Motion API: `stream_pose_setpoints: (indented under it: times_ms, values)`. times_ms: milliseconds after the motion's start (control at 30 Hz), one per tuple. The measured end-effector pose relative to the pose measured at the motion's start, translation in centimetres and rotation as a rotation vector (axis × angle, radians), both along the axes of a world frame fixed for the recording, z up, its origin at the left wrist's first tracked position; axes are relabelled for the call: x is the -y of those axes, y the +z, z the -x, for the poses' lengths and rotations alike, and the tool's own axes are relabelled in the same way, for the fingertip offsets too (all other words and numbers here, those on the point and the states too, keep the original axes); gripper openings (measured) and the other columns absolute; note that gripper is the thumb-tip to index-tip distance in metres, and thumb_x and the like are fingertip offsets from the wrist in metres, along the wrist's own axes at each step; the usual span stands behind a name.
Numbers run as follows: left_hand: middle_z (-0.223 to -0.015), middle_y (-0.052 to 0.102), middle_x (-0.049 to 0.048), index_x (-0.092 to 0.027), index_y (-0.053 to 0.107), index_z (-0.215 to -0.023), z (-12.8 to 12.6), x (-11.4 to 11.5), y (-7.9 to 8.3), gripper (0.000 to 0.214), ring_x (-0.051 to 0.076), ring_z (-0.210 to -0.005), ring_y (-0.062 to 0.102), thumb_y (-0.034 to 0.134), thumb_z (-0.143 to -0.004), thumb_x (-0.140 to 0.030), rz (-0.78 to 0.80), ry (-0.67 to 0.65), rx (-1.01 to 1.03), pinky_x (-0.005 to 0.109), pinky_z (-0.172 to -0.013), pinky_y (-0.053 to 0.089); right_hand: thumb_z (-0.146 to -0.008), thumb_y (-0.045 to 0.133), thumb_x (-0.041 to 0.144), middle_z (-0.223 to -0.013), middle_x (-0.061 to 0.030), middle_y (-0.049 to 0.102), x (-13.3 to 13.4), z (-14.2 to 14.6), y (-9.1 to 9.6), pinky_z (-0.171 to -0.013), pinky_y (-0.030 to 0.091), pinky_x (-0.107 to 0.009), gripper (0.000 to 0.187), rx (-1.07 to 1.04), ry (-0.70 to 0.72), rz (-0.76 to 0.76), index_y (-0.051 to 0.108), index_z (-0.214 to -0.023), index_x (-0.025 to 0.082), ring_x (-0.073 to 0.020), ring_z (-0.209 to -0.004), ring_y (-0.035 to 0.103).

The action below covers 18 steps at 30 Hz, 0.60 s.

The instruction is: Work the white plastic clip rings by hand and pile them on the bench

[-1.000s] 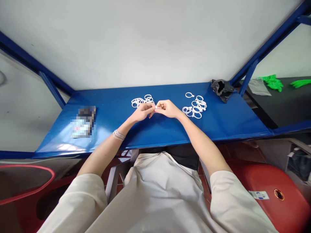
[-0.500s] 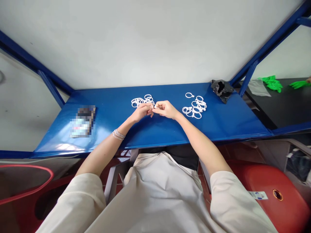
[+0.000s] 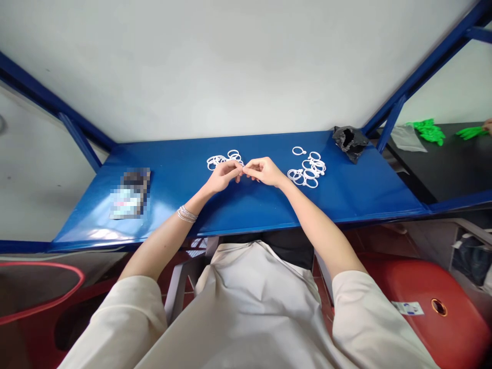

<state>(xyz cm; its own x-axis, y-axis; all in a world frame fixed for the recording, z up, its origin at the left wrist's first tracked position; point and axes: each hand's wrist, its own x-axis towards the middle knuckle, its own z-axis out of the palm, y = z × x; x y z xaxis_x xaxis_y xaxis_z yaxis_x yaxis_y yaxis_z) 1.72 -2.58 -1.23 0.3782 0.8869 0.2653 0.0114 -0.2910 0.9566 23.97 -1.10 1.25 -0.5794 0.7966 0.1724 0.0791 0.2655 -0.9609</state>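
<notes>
My left hand (image 3: 223, 177) and my right hand (image 3: 263, 171) meet at the fingertips above the blue metal table (image 3: 246, 210). Between them they pinch a small white plastic ring (image 3: 242, 164), mostly hidden by my fingers. One pile of similar white rings (image 3: 220, 162) lies right beside my left hand, touching its fingertips or nearly so. A second, larger pile of white rings (image 3: 309, 171) lies just past my right hand. Several thin bangles (image 3: 187, 214) circle my left wrist.
A crumpled black plastic bag (image 3: 349, 141) sits at the table's far right corner, and a pixelated flat packet (image 3: 129, 193) lies at its left. Blue metal struts frame the table. Green items (image 3: 429, 131) lie on a black surface at right, near a co-worker's hand (image 3: 488, 125).
My fingertips have shifted slightly up the picture, toward the left pile. A co-worker's hand has come in at the right edge beside the green items.
</notes>
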Motion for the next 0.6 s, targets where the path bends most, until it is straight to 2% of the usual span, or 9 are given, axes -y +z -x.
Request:
stream_pose_setpoints:
  times_ms: [133, 200, 367, 500, 600]
  values:
    - [-0.087, 0.075, 0.0049, -0.019, 0.074, -0.097, -0.1, 0.0, -0.1, 0.051, 0.014, -0.066, 0.07, 0.088, -0.089, -0.068, -0.046, 0.094, -0.003, 0.028, -0.062, 0.061, -0.087, 0.085, 0.065, -0.073, -0.0044, 0.073, -0.2, -0.1, -0.4, -0.058, 0.046, -0.028, 0.047, 0.024, -0.035, -0.033, 0.077, -0.085, 0.018, -0.0156, -0.064, 0.062]
    - [-0.094, 0.077, 0.0054, -0.02, 0.073, -0.099, -0.2, 0.0, 0.0, 0.05, 0.013, -0.067, 0.071, 0.091, -0.087, -0.065, -0.067, 0.15, -0.008, 0.028, -0.061, 0.061, -0.088, 0.083, 0.063, -0.073, -0.0045, 0.073, -0.3, -0.1, -0.7, -0.058, 0.047, -0.029, 0.046, 0.04, -0.058, -0.043, 0.078, -0.086, 0.018, -0.0157, -0.064, 0.062]
    - [-0.076, 0.072, 0.0016, -0.02, 0.07, -0.089, -0.3, 0.2, 0.2, 0.049, 0.012, -0.06, 0.069, 0.09, -0.087, -0.064, -0.097, 0.217, -0.045, 0.025, -0.056, 0.059, -0.089, 0.081, 0.061, -0.07, -0.0037, 0.071, -0.5, -0.1, -1.2, -0.06, 0.049, -0.031, 0.043, 0.057, -0.09, -0.044, 0.081, -0.092, 0.017, -0.0176, -0.062, 0.064]
    - [-0.066, 0.07, 0.0005, -0.021, 0.071, -0.091, -0.2, 0.2, -0.1, 0.049, 0.014, -0.055, 0.068, 0.086, -0.09, -0.067, -0.096, 0.251, -0.091, 0.025, -0.054, 0.057, -0.09, 0.08, 0.06, -0.072, -0.0036, 0.073, -0.8, -0.1, -1.7, -0.059, 0.045, -0.03, 0.043, 0.068, -0.101, -0.083, 0.081, -0.096, 0.018, -0.0168, -0.061, 0.062]
    - [-0.067, 0.072, 0.0013, -0.021, 0.072, -0.094, 0.1, 0.1, -0.3, 0.042, 0.015, -0.056, 0.069, 0.084, -0.093, -0.062, -0.124, 0.273, -0.13, 0.026, -0.054, 0.057, -0.089, 0.08, 0.056, -0.073, -0.003, 0.073, -1.1, -0.1, -2.0, -0.059, 0.041, -0.03, 0.041, 0.079, -0.104, -0.121, 0.082, -0.098, 0.017, -0.0146, -0.058, 0.057]
